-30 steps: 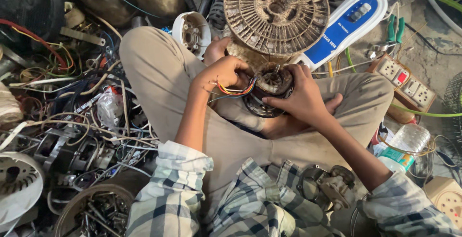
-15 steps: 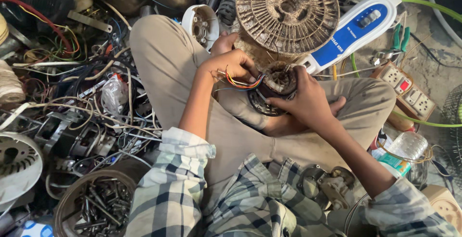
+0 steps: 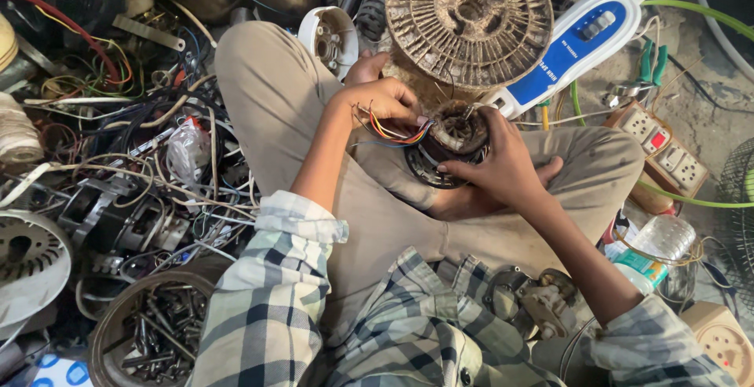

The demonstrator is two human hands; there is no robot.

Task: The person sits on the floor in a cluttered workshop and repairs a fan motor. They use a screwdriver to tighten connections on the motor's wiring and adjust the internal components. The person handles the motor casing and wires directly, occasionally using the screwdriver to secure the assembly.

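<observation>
We sit cross-legged with a big rusty ribbed disc [image 3: 470, 19] far ahead and a bowl of screws [image 3: 153, 332] near left. The small motor stator [image 3: 449, 145] rests on our lap. Our right hand [image 3: 503, 168] is closed around its rim, and our left hand [image 3: 382, 101] pinches the coloured wires [image 3: 390, 132]. To do well, we judge, hold the stator firm and pull the wires gently.

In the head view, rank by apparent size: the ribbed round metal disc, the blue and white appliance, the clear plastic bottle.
1. Ribbed round metal disc, largest.
2. Blue and white appliance, long but narrower.
3. Clear plastic bottle, smallest, partly hidden behind the right arm.
</observation>
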